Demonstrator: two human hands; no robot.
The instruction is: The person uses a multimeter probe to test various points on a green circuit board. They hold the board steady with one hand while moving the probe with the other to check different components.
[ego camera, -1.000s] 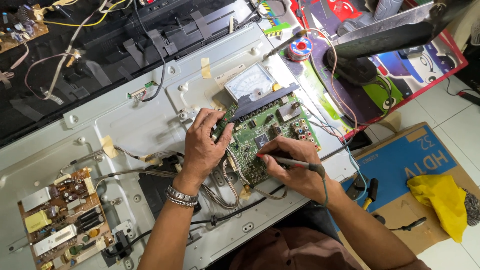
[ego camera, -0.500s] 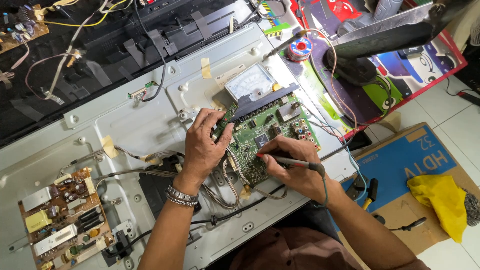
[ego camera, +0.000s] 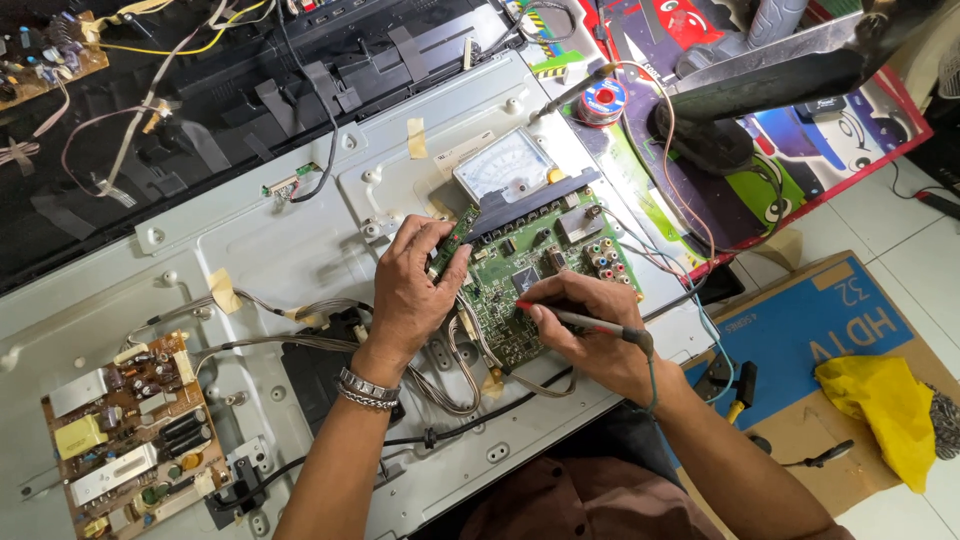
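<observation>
A green circuit board (ego camera: 520, 280) lies on the grey metal back panel (ego camera: 270, 250) of a flat screen. My left hand (ego camera: 415, 290), with a metal bracelet at the wrist, grips the board's left edge and holds it steady. My right hand (ego camera: 590, 330) holds a thin probe (ego camera: 575, 318) like a pen, its red tip touching the board's middle. A green wire runs from the probe down along my right forearm. An analog meter (ego camera: 505, 165) with a white dial sits just behind the board.
A brown power board (ego camera: 125, 430) sits at the panel's lower left, with grey cable bundles (ego camera: 300, 330) leading toward my hands. A solder spool (ego camera: 603, 100), a dark stand (ego camera: 740, 90), a blue cardboard box (ego camera: 820, 330) and a yellow cloth (ego camera: 885, 415) lie to the right.
The probe tip in my right hand has shifted slightly on the board. My left hand keeps its hold on the board's edge.
</observation>
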